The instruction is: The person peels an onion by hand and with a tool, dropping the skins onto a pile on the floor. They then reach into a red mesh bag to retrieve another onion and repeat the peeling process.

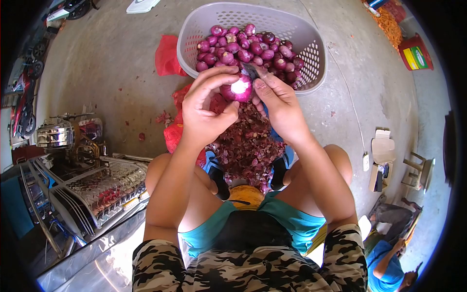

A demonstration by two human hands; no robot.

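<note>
Between the fingers and thumb of my left hand (209, 102) is a red onion (237, 89), its bright white cut face turned up. My right hand (278, 100) grips a small dark-bladed knife (251, 71), and the blade sits close against the onion's upper right side. Its handle is hidden inside my fingers. Just beyond both hands, a grey perforated plastic basket (318, 63) holds many purple onions (258, 47). Under my hands, a heap of dry onion skins (243, 141) covers the floor between my feet.
Red mesh sacks (170, 56) lie left of the basket. A metal sidecar-like frame (97, 190) stands at the left. A cord with a power strip (366, 161), an open cardboard box (382, 170) and a small stool (418, 171) are at the right. Another person (389, 260) sits lower right.
</note>
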